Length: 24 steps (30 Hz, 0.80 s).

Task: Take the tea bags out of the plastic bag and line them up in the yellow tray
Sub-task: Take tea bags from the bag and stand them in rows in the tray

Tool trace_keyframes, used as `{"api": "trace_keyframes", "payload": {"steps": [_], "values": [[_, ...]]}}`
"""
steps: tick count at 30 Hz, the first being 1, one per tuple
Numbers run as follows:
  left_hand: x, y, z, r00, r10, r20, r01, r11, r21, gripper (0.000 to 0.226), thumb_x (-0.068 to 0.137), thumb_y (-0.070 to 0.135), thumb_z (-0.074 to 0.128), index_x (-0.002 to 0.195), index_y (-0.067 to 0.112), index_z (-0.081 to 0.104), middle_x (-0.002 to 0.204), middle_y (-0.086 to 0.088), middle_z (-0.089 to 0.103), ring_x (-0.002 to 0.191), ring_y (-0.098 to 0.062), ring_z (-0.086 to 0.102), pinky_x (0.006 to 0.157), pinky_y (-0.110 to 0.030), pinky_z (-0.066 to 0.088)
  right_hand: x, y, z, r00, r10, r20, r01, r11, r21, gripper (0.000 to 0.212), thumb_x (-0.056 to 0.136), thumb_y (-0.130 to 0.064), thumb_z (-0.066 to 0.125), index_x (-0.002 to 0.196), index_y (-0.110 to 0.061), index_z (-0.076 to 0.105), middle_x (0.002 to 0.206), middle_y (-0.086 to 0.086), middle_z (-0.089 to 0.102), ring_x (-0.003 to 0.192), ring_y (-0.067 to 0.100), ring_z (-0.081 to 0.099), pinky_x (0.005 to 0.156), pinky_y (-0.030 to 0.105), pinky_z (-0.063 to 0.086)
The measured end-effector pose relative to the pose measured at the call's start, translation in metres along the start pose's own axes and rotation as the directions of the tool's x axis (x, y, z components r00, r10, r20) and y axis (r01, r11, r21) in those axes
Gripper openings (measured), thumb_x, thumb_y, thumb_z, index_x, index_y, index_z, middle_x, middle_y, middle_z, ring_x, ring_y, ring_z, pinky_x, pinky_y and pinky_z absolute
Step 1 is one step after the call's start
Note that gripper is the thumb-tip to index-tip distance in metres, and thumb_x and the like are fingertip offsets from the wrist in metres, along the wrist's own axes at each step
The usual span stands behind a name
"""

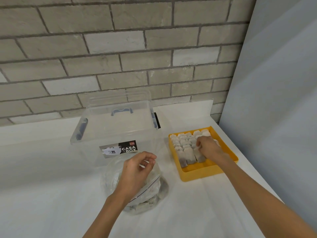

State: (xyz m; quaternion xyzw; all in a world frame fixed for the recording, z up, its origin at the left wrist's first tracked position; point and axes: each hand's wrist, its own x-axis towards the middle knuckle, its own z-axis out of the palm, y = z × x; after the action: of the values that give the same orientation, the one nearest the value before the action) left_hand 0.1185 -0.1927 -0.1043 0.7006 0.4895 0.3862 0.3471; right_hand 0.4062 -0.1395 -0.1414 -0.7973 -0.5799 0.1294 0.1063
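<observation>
Nearest, plastic bag [111, 176]: clear, thin, zip-edged. It lies slumped on the white table [51, 182] just in front of the person, with its mouth turned toward the far side. The film is judged slippery and floppy, and likely to collapse unless its rim is held.
Bagged tea bags [151, 201]: a heap low in the bag, seen through the film. The count cannot be told.
Left hand [137, 170]: over the bag's mouth, fingers and thumb curled. It appears to pinch the film at the rim and hold it open.
Yellow tray [202, 174]: stiff and shallow-walled, on the table to the right and a little farther off, apart from the bag.
Rowed tea bags [183, 145]: overlapping rows fill the tray's far and middle parts. The near strip of the tray floor is bare.
Held tea bag [199, 157]: at the right end of the nearest row, touching its neighbour.
Right hand [208, 146]: inside the tray, knuckles up, fingertips curled down and pinching the top of the held tea bag.
Handling: each tea bag is judged very light, soft and paper-walled, so easily crumpled or torn. It is best taken by the flat top edge between thumb and forefinger, not squeezed across the filled belly. A careless set-down may nudge the neighbours out of line.
Storage box [116, 127]: clear and lidded, with a blue handle and a printed label, behind the bag and left of the tray.
Brick wall [120, 48]: grey, at the back.
</observation>
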Motion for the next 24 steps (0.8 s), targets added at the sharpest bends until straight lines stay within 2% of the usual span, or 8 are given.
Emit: {"api": "trace_keyframes", "payload": {"steps": [4,8,10,13,17,20,22,24], "values": [[-0.002,0.000,0.001,1.000,0.003,-0.002,-0.003,1.000,0.000,0.017,0.087,0.010,0.066,0.087,0.026,0.071,0.081,0.021,0.067,0.071,-0.002,0.059,0.063,-0.010,0.046,-0.001,0.005,-0.005,0.998,-0.048,0.032,0.046,0.998,0.048,0.029,0.087,-0.005,0.050,0.114,-0.013,0.058,0.112,0.011,0.059,0.104,0.030,0.057,0.089,0.036,0.047],[-0.003,-0.001,-0.002,1.000,-0.009,0.000,0.009,1.000,-0.004,0.017,0.087,0.011,0.066,0.087,0.027,0.071,0.082,0.021,0.067,0.070,-0.001,0.058,0.062,-0.011,0.046,-0.008,0.000,-0.017,0.997,-0.078,-0.011,0.078,0.996,0.050,0.029,0.087,-0.003,0.051,0.113,-0.013,0.059,0.112,0.013,0.059,0.097,0.029,0.058,0.086,0.037,0.051],[-0.003,-0.002,-0.007,1.000,-0.009,0.003,0.009,1.000,-0.006,0.018,0.088,0.011,0.066,0.087,0.028,0.071,0.081,0.022,0.067,0.070,-0.001,0.058,0.063,-0.015,0.049,-0.015,-0.012,-0.028,0.989,-0.143,-0.033,0.144,0.988,0.046,0.026,0.087,-0.003,0.054,0.110,-0.013,0.062,0.112,0.012,0.059,0.096,0.027,0.059,0.085,0.038,0.053],[0.000,-0.004,-0.020,1.000,-0.025,0.004,0.025,1.000,0.006,0.018,0.087,0.010,0.066,0.090,0.027,0.071,0.083,0.015,0.069,0.069,-0.001,0.058,0.064,-0.015,0.050,-0.033,-0.045,-0.046,0.951,-0.304,-0.057,0.309,0.943,0.122,0.021,0.087,-0.006,0.058,0.105,-0.013,0.067,0.106,0.007,0.065,0.097,0.021,0.061,0.082,0.028,0.050],[0.003,-0.018,-0.049,0.998,-0.057,-0.020,0.059,0.987,0.150,0.021,0.086,0.012,0.068,0.088,0.032,0.069,0.087,0.014,0.068,0.076,-0.007,0.062,0.070,-0.017,0.051,-0.068,-0.100,-0.053,0.888,-0.460,0.000,0.441,0.852,0.280,0.020,0.087,-0.009,0.059,0.101,-0.016,0.070,0.094,0.002,0.068,0.087,0.014,0.064,0.077,0.020,0.048],[0.002,-0.040,-0.068,0.998,-0.061,-0.016,0.063,0.937,0.344,0.019,0.082,0.015,0.073,0.085,0.034,0.071,0.092,0.020,0.061,0.090,-0.010,0.060,0.080,-0.023,0.045,-0.085,-0.135,-0.039,0.810,-0.577,0.098,0.511,0.779,0.363,0.019,0.086,-0.007,0.060,0.099,-0.016,0.071,0.088,0.003,0.071,0.083,0.012,0.066,0.075,0.016,0.048],[-0.003,-0.055,-0.072,0.998,-0.056,-0.013,0.055,0.872,0.486,0.015,0.075,0.023,0.079,0.087,0.032,0.074,0.101,0.008,0.059,0.109,-0.017,0.053,0.091,-0.028,0.035,-0.088,-0.156,-0.022,0.769,-0.610,0.192,0.506,0.764,0.401,0.020,0.085,-0.006,0.058,0.098,-0.015,0.071,0.088,0.006,0.071,0.082,0.013,0.066,0.077,0.019,0.050],[-0.006,-0.065,-0.071,0.990,-0.139,-0.006,0.119,0.819,0.561,0.035,0.068,0.044,0.080,0.100,0.032,0.072,0.120,-0.009,0.053,0.127,-0.025,0.042,0.096,-0.034,0.031,-0.087,-0.173,-0.003,0.743,-0.615,0.262,0.491,0.768,0.410,0.022,0.084,-0.005,0.056,0.099,-0.014,0.071,0.090,0.008,0.071,0.085,0.017,0.067,0.082,0.024,0.053]]}}
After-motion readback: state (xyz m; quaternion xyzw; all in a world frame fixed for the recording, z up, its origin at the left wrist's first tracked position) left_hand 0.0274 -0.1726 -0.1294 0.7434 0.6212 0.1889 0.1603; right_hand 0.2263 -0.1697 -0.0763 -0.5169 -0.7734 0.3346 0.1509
